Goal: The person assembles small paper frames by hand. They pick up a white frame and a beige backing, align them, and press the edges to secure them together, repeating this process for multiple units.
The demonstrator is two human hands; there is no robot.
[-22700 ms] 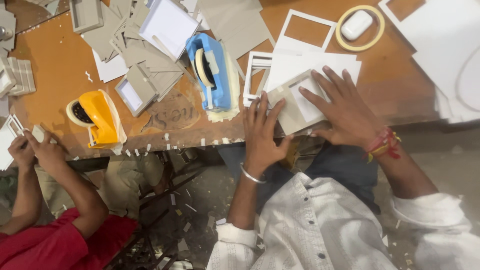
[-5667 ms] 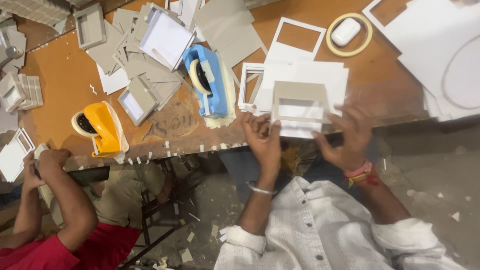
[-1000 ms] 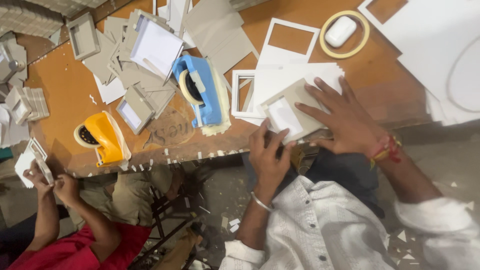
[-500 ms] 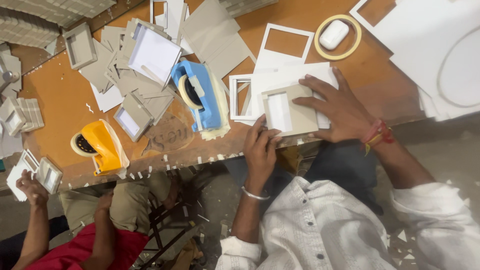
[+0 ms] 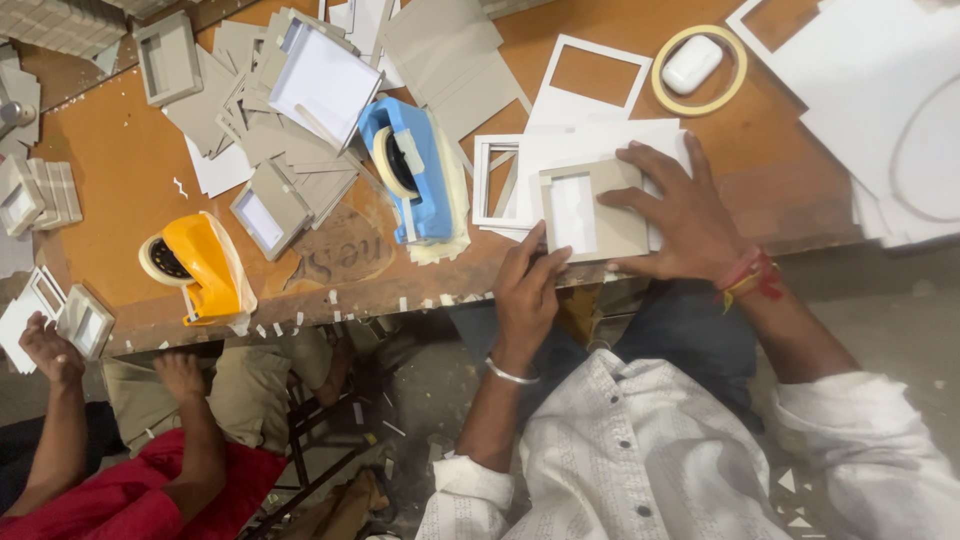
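Observation:
A small grey cardboard frame (image 5: 592,208) with a white panel inside lies on white sheets (image 5: 600,140) at the table's near edge. My right hand (image 5: 683,215), a red thread at its wrist, presses flat on the frame's right half with fingers spread. My left hand (image 5: 527,292), with a silver bangle, pinches the frame's lower left corner with its fingertips.
A blue tape dispenser (image 5: 415,172) stands left of the frame and a yellow one (image 5: 200,265) sits further left. Grey card pieces (image 5: 275,120) are heaped at the back left. A tape roll (image 5: 699,68) rings a white case. A co-worker's hand (image 5: 45,345) holds small frames at far left.
The cardboard frame has been squared up and laid flatter on the white sheets. My left fingers have shifted onto its corner. The co-worker's lower hand has dropped to the lap.

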